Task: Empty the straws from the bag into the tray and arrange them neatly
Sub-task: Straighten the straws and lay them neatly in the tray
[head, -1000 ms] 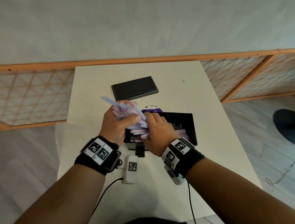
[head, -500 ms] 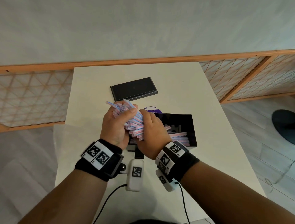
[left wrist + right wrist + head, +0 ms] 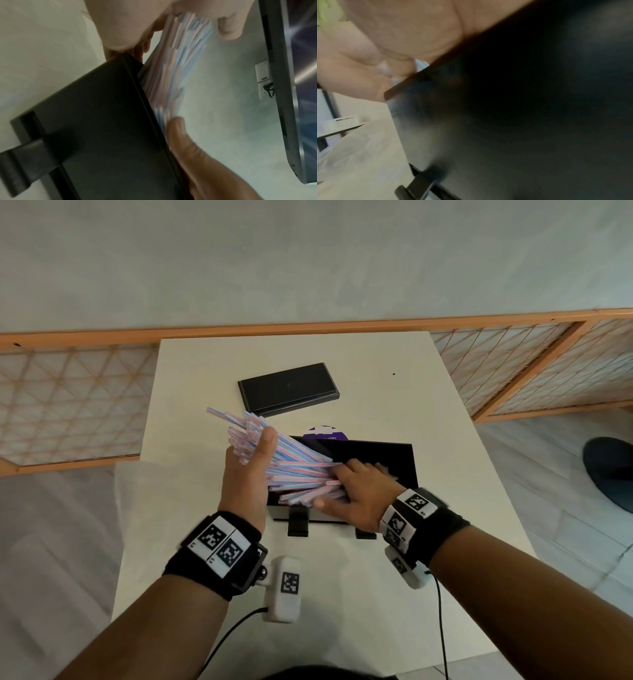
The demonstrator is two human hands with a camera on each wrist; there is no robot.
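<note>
A thick bundle of pink, blue and white straws slants from upper left down into the black tray at the table's middle. My left hand holds the raised left ends just outside the tray's left wall, thumb on top. My right hand grips the lower right ends inside the tray, fingers over them and thumb beneath. The left wrist view shows the straws running along the tray's wall between both hands. The tray's dark side fills the right wrist view. The tray's floor is mostly hidden.
A flat black lid lies behind the tray, and a purple and white round thing peeks over its far wall. A clear plastic bag hangs over the table's left edge. Wooden lattice screens stand behind and to the right.
The hands, close together on the bunched straws above the tray's left end, have spread apart. The right hand slid right and down, laying the bundle's right ends into the tray.
</note>
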